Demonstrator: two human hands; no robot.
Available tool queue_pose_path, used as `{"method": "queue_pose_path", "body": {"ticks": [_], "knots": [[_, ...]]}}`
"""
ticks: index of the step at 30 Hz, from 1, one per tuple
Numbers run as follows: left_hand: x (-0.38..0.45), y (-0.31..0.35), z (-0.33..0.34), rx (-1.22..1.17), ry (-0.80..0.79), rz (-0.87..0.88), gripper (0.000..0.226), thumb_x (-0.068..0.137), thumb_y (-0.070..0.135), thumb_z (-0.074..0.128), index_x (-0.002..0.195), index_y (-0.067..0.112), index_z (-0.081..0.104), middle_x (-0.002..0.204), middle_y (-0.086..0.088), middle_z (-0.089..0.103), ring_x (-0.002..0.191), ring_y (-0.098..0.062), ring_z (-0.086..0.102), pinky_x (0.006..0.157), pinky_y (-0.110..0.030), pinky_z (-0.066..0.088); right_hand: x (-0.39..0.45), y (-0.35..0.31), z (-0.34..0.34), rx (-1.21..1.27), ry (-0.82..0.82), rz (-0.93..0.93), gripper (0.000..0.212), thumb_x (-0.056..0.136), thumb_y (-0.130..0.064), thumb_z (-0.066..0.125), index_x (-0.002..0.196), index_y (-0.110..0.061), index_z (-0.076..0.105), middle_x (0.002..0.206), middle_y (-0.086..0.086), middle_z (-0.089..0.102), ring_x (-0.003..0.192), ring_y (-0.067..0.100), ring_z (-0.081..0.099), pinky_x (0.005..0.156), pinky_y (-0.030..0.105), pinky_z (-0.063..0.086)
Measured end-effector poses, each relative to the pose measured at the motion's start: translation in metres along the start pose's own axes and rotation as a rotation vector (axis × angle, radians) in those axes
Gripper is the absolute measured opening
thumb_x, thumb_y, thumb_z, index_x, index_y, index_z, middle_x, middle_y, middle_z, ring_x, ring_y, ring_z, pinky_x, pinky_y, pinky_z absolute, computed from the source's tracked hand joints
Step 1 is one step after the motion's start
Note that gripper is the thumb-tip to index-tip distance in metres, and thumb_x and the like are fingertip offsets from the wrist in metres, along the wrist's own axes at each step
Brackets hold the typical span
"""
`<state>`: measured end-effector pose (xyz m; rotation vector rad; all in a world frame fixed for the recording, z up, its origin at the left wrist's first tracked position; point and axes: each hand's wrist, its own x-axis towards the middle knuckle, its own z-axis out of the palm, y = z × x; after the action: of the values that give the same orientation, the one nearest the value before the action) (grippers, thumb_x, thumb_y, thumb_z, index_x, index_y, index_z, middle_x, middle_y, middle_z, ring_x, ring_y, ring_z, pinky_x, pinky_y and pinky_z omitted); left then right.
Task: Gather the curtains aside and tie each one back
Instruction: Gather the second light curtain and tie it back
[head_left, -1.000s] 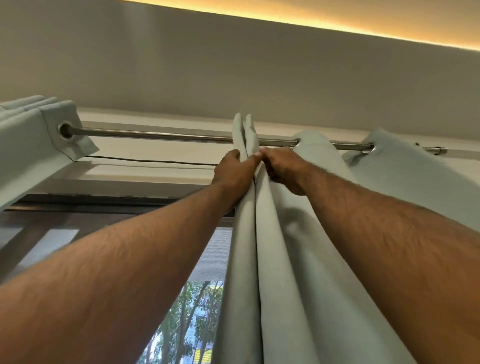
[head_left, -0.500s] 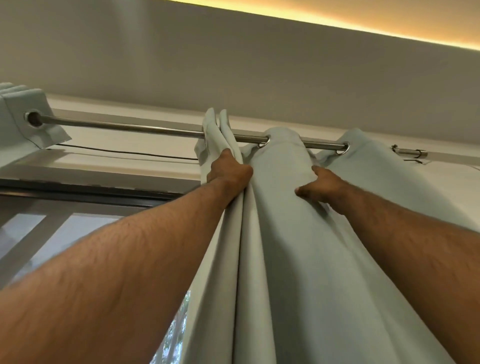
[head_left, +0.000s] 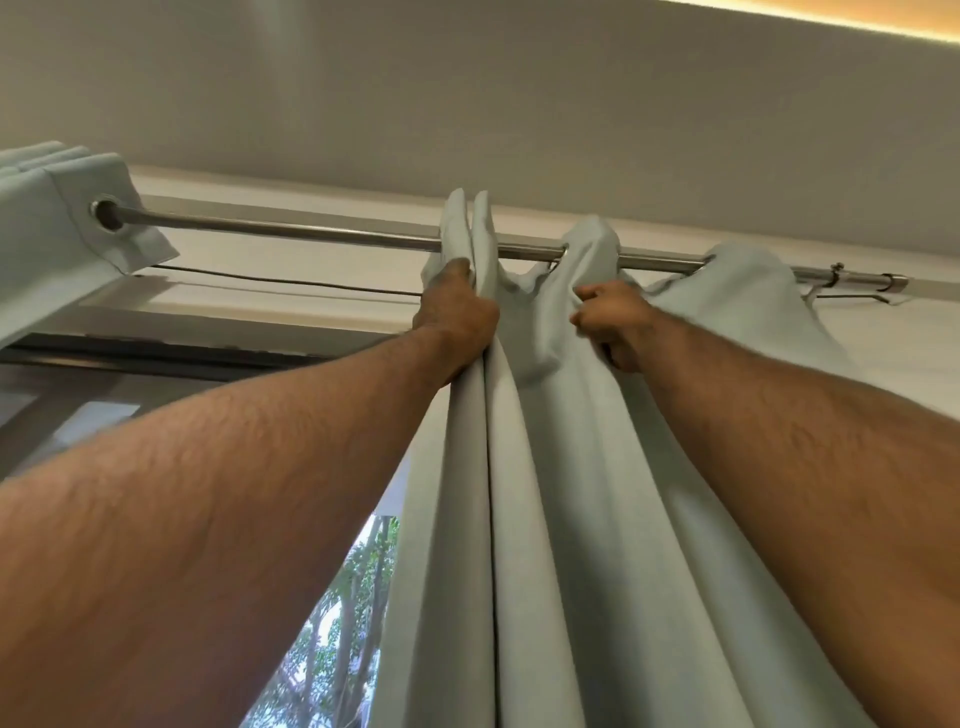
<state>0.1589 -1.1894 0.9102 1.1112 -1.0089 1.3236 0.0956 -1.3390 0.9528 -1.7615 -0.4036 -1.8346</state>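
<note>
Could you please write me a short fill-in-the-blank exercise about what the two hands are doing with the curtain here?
1. The left hand grips the leading folds of the right curtain just below the metal ____.
2. The right hand pinches the ____ one fold further right.
3. The left curtain is bunched at the rod's ____ end.
4. Through the gap, green ____ show outside.

Missing words: rod; curtain; left; trees
</note>
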Motion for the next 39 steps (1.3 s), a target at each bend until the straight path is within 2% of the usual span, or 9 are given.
{"method": "queue_pose_path", "body": {"ticks": [1, 5, 10, 17, 20, 23, 32, 35, 39], "knots": [[0.003, -0.003, -0.007, -0.001, 0.01, 0.006, 0.058, 0.086, 0.007, 0.051, 0.141, 0.018, 0.039, 0.137, -0.01, 0.05, 0.12, -0.03, 0.052, 0.098, -0.031, 0.041, -0.005, -0.011, 0.015, 0.005, -0.056, 0.002, 0.039, 0.086, 0.01, 0.046, 0.115, -0.007, 0.065, 0.094, 0.017, 0.063, 0.086, 0.024, 0.057, 0.071, 0.03, 0.051], [0.011, -0.018, -0.031, 0.046, 0.047, 0.002, 0.052, 0.086, 0.008, 0.057, 0.137, 0.011, 0.045, 0.135, -0.012, 0.054, 0.122, -0.029, 0.052, 0.091, -0.028, 0.041, -0.026, -0.047, 0.069, 0.112, -0.253, -0.043, 0.038, 0.087, 0.012, 0.043, 0.121, 0.003, 0.057, 0.123, 0.034, 0.055, 0.089, 0.03, 0.058, 0.098, 0.062, 0.042], [0.021, -0.034, -0.04, 0.0, 0.035, -0.002, 0.037, 0.079, 0.018, 0.066, 0.116, 0.014, 0.068, 0.109, -0.011, 0.069, 0.102, -0.029, 0.064, 0.09, -0.036, 0.053, -0.034, -0.056, 0.079, 0.291, -0.321, -0.037, 0.045, 0.095, 0.007, 0.041, 0.133, -0.014, 0.055, 0.104, 0.006, 0.065, 0.081, 0.017, 0.061, 0.071, 0.031, 0.056], [0.012, -0.02, 0.002, -0.291, -0.081, -0.026, 0.055, 0.077, 0.046, 0.067, 0.121, 0.014, 0.063, 0.108, -0.007, 0.07, 0.094, -0.024, 0.068, 0.087, -0.041, 0.058, -0.035, -0.036, 0.04, 0.38, -0.306, 0.006, 0.029, 0.101, -0.012, 0.038, 0.104, -0.022, 0.065, 0.092, 0.004, 0.065, 0.073, 0.018, 0.061, 0.074, 0.034, 0.057], [0.01, -0.009, 0.022, -0.29, -0.095, -0.054, 0.067, 0.062, 0.051, 0.073, 0.118, 0.016, 0.064, 0.107, -0.006, 0.07, 0.093, -0.024, 0.068, 0.085, -0.039, 0.058, -0.025, -0.02, 0.014, 0.19, -0.153, -0.043, 0.025, 0.098, -0.01, 0.044, 0.105, -0.011, 0.068, 0.097, 0.007, 0.07, 0.084, 0.023, 0.065, 0.076, 0.03, 0.055], [0.015, 0.002, 0.044, -0.152, -0.028, -0.097, 0.049, 0.066, 0.019, 0.07, 0.114, 0.009, 0.064, 0.107, -0.012, 0.068, 0.094, -0.031, 0.066, 0.084, -0.04, 0.058, -0.019, 0.004, -0.023, -0.115, -0.04, -0.118, 0.023, 0.092, -0.003, 0.05, 0.102, -0.007, 0.071, 0.1, 0.008, 0.068, 0.092, 0.017, 0.059, 0.071, 0.02, 0.046], [0.016, 0.035, 0.128, 0.052, -0.005, -0.026, 0.025, 0.077, -0.002, 0.048, 0.096, 0.005, 0.063, 0.095, -0.012, 0.058, 0.096, -0.033, 0.058, 0.081, -0.029, 0.044, -0.03, 0.076, -0.168, -0.668, 0.098, -0.041, 0.031, 0.083, -0.023, 0.066, 0.113, -0.014, 0.068, 0.121, 0.006, 0.065, 0.113, 0.024, 0.057, 0.089, 0.03, 0.041], [0.009, 0.059, 0.159, -0.026, -0.038, 0.007, 0.023, 0.077, -0.002, 0.047, 0.092, 0.006, 0.062, 0.1, -0.016, 0.06, 0.098, -0.032, 0.058, 0.088, -0.031, 0.047, -0.034, 0.095, -0.2, -0.452, 0.122, 0.027, 0.065, 0.082, -0.028, 0.072, 0.139, -0.013, 0.045, 0.143, 0.006, 0.045, 0.128, 0.023, 0.042, 0.092, 0.026, 0.034], [0.003, 0.078, 0.175, -0.157, -0.064, -0.006, 0.02, 0.077, -0.002, 0.048, 0.086, 0.009, 0.062, 0.097, -0.015, 0.061, 0.098, -0.033, 0.06, 0.092, -0.036, 0.052, -0.029, 0.106, -0.201, -0.055, 0.083, 0.099, 0.074, 0.085, -0.011, 0.071, 0.148, -0.015, 0.032, 0.125, 0.0, 0.04, 0.104, 0.017, 0.048, 0.084, 0.026, 0.042]]}}
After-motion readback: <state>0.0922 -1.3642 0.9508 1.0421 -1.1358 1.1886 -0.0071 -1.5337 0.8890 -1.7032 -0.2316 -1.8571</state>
